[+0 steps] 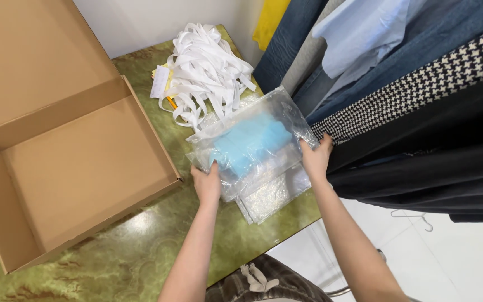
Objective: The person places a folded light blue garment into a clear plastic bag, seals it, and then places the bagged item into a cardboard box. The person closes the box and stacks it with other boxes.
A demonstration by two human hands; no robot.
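A clear plastic bag with a folded light-blue cloth (251, 142) inside rests on a small stack of clear plastic bags (272, 193) on the green marble-patterned table (141, 251). My left hand (207, 182) grips the bag's near left edge. My right hand (315, 156) holds its right edge. Both hands sit at the bag's sides, with the fingers tucked under the plastic.
An open, empty cardboard box (79, 168) lies to the left, its lid raised at the back. A heap of white ribbon strips (205, 70) sits behind the bags. Hanging clothes (420, 106) crowd the right side. White floor tiles (454, 257) show below the table edge.
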